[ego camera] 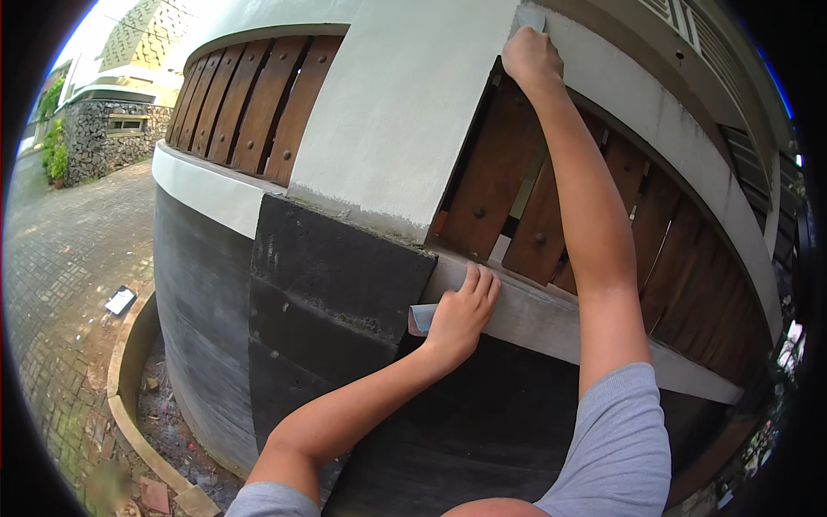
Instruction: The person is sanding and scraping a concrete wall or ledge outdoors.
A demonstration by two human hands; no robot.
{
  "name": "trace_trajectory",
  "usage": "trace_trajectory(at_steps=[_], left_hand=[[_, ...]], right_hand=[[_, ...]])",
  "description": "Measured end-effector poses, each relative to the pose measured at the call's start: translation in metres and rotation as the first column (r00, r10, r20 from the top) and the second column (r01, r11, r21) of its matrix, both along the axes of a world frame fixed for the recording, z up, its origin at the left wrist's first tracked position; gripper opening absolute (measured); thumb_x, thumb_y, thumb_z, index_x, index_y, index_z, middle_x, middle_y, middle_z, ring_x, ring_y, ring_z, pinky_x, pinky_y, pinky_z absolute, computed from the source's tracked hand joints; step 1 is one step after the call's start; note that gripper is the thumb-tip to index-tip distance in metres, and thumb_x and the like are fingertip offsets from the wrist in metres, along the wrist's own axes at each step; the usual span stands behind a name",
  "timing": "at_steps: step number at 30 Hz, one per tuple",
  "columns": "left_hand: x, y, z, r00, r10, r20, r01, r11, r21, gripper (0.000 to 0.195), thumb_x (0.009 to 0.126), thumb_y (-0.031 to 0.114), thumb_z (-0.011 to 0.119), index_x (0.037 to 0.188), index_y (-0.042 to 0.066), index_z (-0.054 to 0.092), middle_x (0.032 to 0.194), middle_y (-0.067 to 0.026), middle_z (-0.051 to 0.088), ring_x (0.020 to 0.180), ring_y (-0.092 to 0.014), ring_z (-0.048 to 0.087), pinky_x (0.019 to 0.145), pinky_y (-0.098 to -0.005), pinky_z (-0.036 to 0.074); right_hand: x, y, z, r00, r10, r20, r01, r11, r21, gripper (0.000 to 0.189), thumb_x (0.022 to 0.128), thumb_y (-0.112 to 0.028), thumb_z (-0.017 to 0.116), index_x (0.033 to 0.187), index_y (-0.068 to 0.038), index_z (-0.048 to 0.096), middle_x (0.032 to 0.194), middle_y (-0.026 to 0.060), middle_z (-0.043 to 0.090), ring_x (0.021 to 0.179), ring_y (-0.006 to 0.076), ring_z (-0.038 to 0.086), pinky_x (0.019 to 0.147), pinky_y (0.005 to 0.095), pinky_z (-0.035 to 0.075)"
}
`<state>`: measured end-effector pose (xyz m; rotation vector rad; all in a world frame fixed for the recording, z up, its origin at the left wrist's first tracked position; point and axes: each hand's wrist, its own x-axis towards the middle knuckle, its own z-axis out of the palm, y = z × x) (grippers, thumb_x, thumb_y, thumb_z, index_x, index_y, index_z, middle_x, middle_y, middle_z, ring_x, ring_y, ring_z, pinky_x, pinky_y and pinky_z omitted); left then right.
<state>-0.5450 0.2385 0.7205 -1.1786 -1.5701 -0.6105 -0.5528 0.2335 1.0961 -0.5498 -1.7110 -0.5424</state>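
Note:
High at the top of the white pillar (381, 110), my right hand (533, 58) is closed around a scraper with a flat grey blade (531, 17). The blade lies against the pillar's upper edge, by the pale curved band (636, 71). The scraper's handle is hidden in my fist. Lower down, my left hand (464, 310) rests its fingertips on the grey concrete ledge (533, 300). A folded blue-and-pinkish sheet (423, 319), perhaps sandpaper, sticks out from under that hand, held against the ledge's face.
Brown wooden slats with round studs (481, 187) fill the opening behind my right arm; more slats (252, 103) stand left of the pillar. Dark cladding blocks (336, 271) jut out below. A low curved curb (119, 362) borders the brick paving (71, 258), where a white-topped object (120, 301) lies.

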Motion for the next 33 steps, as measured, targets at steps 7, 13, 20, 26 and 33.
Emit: trace_trajectory(at_steps=[7, 13, 20, 26, 33], left_hand=[[0.005, -0.002, 0.000, 1.000, -0.005, -0.006, 0.005, 1.000, -0.002, 0.066, 0.073, 0.010, 0.067, 0.134, -0.004, 0.045, 0.129, -0.0164, 0.050, 0.130, -0.030, 0.045, 0.066, -0.0245, 0.054], [0.008, 0.003, -0.001, 0.998, 0.055, -0.002, -0.055, 0.999, 0.001, 0.066, 0.075, 0.014, 0.067, 0.135, -0.004, 0.045, 0.130, -0.0159, 0.050, 0.130, -0.029, 0.045, 0.063, -0.0249, 0.054], [0.002, 0.008, -0.006, 0.993, 0.120, -0.024, -0.119, 0.993, 0.021, 0.064, 0.077, 0.016, 0.067, 0.134, -0.003, 0.047, 0.131, -0.0156, 0.049, 0.131, -0.029, 0.044, 0.062, -0.0231, 0.052], [0.012, 0.005, -0.002, 0.998, 0.051, -0.030, -0.051, 0.999, 0.015, 0.063, 0.075, 0.018, 0.068, 0.132, -0.001, 0.049, 0.133, -0.0143, 0.049, 0.132, -0.028, 0.043, 0.061, -0.0238, 0.049], [0.011, 0.013, -0.006, 0.989, 0.146, -0.018, -0.144, 0.986, 0.083, 0.064, 0.075, 0.019, 0.068, 0.133, 0.001, 0.048, 0.133, -0.0127, 0.050, 0.129, -0.025, 0.044, 0.057, -0.0233, 0.045]], right_hand=[[0.001, 0.002, 0.015, 0.998, 0.055, -0.035, -0.056, 0.998, -0.025, 0.036, 0.090, -0.016, 0.049, 0.116, 0.002, 0.066, 0.123, 0.0266, 0.063, 0.117, 0.0420, 0.061, 0.097, 0.0489, 0.051], [0.005, 0.003, 0.020, 0.998, 0.051, -0.042, -0.052, 0.998, -0.032, 0.037, 0.090, -0.015, 0.049, 0.119, 0.001, 0.066, 0.127, 0.0265, 0.061, 0.119, 0.0425, 0.059, 0.100, 0.0492, 0.049], [0.001, 0.024, 0.022, 0.998, 0.024, -0.050, -0.022, 0.999, 0.031, 0.038, 0.091, -0.019, 0.049, 0.122, -0.002, 0.065, 0.129, 0.0239, 0.061, 0.120, 0.0399, 0.059, 0.101, 0.0479, 0.049], [0.014, 0.049, 0.124, 0.999, 0.004, 0.032, -0.009, 0.990, 0.139, 0.044, 0.088, -0.026, 0.048, 0.111, 0.006, 0.066, 0.113, 0.0354, 0.062, 0.112, 0.0491, 0.060, 0.099, 0.0509, 0.047], [0.045, 0.066, -0.012, 0.986, 0.153, 0.063, -0.165, 0.945, 0.282, 0.049, 0.102, -0.032, 0.039, 0.144, -0.008, 0.047, 0.135, 0.0218, 0.057, 0.124, 0.0400, 0.054, 0.107, 0.0442, 0.042]])
